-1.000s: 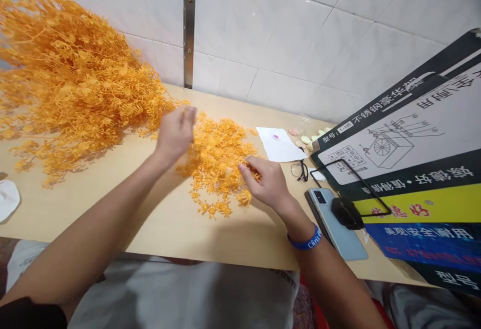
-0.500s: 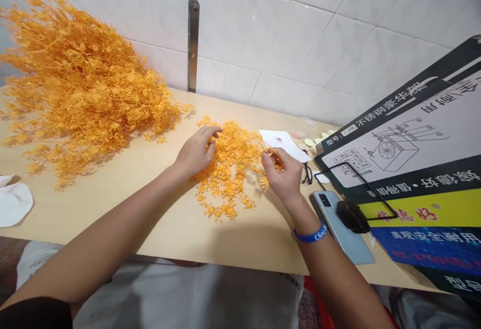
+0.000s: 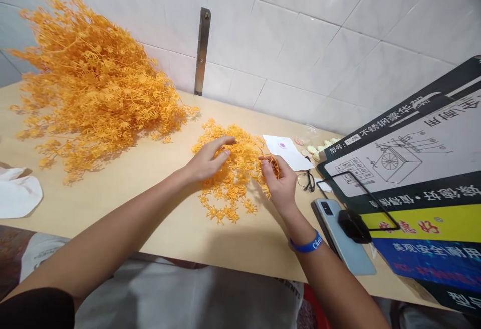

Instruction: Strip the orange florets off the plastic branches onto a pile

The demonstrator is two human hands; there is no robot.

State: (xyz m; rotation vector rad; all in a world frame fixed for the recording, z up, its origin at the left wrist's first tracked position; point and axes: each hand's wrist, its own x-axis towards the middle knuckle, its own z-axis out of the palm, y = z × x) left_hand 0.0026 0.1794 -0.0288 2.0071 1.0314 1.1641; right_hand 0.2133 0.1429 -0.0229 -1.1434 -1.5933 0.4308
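Observation:
A small pile of orange plastic flower-like pieces (image 3: 229, 196) lies on the table between my hands. My left hand (image 3: 212, 158) rests over the pile's left side, its fingers apart and thumb stretched out. On the right side, my right hand (image 3: 278, 178) has its fingers curled round an orange stem (image 3: 273, 164), with a loop of it showing. A much larger heap of the same orange pieces (image 3: 105, 83) stands at the back left.
A white paper (image 3: 287, 152), glasses (image 3: 307, 180), a blue phone (image 3: 347, 238) and a black-framed object (image 3: 353, 226) lie at the right, beside a printed cardboard box (image 3: 409, 168). White cloth-like material (image 3: 18, 193) lies far left. The tiled wall (image 3: 293, 43) carries a metal bracket (image 3: 202, 53).
The view has shifted slightly. My left hand has moved a little over the pile with its thumb further out. My right hand has turned slightly, and the orange loop in it shows more.

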